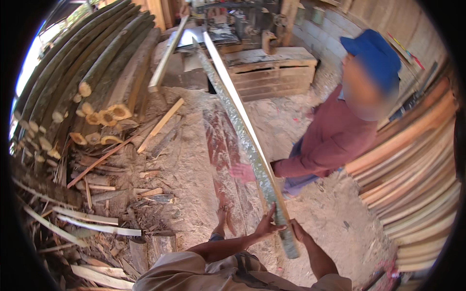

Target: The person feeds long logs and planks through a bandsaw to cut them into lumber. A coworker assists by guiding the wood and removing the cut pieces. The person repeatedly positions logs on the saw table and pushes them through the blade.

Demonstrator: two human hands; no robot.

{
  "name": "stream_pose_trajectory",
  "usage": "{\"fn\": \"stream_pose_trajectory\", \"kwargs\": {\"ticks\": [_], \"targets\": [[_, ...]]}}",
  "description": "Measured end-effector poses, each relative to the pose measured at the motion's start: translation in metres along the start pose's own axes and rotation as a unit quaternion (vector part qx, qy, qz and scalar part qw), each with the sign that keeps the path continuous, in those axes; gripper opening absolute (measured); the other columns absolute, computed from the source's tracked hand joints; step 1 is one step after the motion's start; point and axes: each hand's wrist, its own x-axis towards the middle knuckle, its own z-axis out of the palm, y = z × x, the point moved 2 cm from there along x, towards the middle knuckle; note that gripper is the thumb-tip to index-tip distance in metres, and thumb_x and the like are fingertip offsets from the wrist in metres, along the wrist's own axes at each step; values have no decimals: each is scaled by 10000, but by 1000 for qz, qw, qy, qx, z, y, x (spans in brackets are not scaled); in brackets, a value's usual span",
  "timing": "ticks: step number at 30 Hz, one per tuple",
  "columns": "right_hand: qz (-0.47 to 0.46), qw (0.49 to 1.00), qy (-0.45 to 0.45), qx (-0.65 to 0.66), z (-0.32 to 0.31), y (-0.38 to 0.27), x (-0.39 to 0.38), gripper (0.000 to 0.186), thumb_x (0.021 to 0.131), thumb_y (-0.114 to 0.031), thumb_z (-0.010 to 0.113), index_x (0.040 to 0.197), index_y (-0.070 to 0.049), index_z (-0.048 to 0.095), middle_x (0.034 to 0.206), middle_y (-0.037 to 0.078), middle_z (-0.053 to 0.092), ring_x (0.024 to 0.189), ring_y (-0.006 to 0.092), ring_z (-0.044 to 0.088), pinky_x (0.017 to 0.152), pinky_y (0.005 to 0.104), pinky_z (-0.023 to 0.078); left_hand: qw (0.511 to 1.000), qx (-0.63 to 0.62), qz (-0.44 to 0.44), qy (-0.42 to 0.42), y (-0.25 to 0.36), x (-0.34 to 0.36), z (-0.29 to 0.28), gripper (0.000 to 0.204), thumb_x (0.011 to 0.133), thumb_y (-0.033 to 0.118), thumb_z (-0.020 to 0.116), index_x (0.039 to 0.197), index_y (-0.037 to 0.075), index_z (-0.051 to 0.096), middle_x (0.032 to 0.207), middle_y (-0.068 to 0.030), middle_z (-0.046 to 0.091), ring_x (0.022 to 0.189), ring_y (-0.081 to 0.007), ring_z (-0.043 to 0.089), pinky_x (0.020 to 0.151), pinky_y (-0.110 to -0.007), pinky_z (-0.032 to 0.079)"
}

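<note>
A long sawn board with a strip of mottled green-grey bark (250,148) slopes across the middle, from the machine table at the back down to me. My left hand (269,223) grips its near end from the left side, fingers against the bark. My right hand (298,231) holds the same end from the right edge, a little nearer to me. A co-worker in a blue cap and maroon top (340,138) stands at the right beside the board, a pinkish hand (240,172) at its left side near the middle; whether it touches cannot be told.
Stacked logs (90,68) fill the back left, with wood offcuts (97,223) below. A dark machine table (221,36) and wooden bench (269,77) stand at the back. Curved boards (412,179) line the right. A reddish plank (216,145) lies on the sawdusty floor.
</note>
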Motion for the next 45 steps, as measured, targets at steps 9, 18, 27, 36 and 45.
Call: {"fn": "stream_pose_trajectory", "kwargs": {"ticks": [9,18,27,36,45], "targets": [[129,905,270,-303,-157,-80,-93,688,815,-709,407,1230,-193,593,1315,76,548,1137,258,526,971,455,372,962,-81,-9,-260,-13,84,5,906,856,316,711,1526,206,112,1181,-157,544,874,-190,625,696,-292,514],[-220,493,824,-168,-101,-138,-134,213,862,-283,567,884,-95,664,907,125,659,883,303,638,828,445,455,920,156,-326,-150,-211,137,-360,680,888,224,648,1474,164,309,1048,-152,646,781,-238,648,567,-370,497],[54,820,430,-374,127,112,218,307,891,-368,518,826,-149,725,934,175,684,933,302,634,823,445,493,890,-11,-407,205,-245,148,-610,635,893,214,653,1443,133,348,991,-123,656,816,-237,639,603,-395,496],[18,920,90,-382,117,-258,473,323,766,-284,684,1030,-102,717,800,68,716,710,163,687,719,308,540,880,-246,-308,265,-209,187,-547,583,882,336,660,1372,84,470,964,-69,683,772,-144,625,636,-303,498],[-198,947,164,-192,225,-631,636,212,869,-125,600,1065,-55,645,737,45,622,572,117,577,479,257,440,763,-449,-353,302,-339,255,-570,512,885,284,648,1254,-54,541,1081,-178,658,967,-252,647,814,-371,533]]}}
